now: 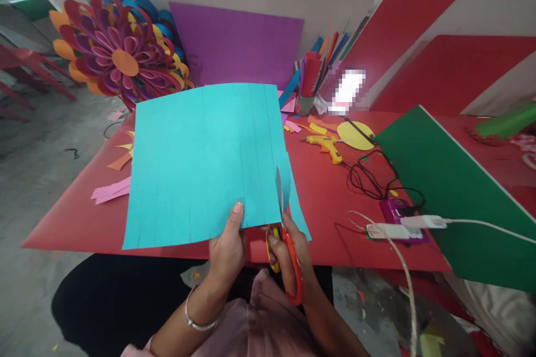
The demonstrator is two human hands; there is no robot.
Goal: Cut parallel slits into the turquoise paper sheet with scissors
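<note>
A large turquoise sheet of paper (196, 162), marked with faint lengthwise lines, is held up over the red table. My left hand (228, 242) grips its near edge, thumb on top and fingers hidden beneath. In my right hand (293, 251) is a pair of scissors (296, 273) with red and yellow handles. Their blades stand at the sheet's lower right, beside a drawn line. A narrow turquoise strip (298, 206) lies along the right side; whether it is still joined to the sheet at the top I cannot tell.
A yellow glue gun (324, 145) with a black cord lies right of the sheet near a yellow paper oval (355, 135). Power strip (389, 230), white cables and a green board (456, 201) occupy the right side. Pink strips (111, 191) lie left; a paper flower (125, 61) stands behind.
</note>
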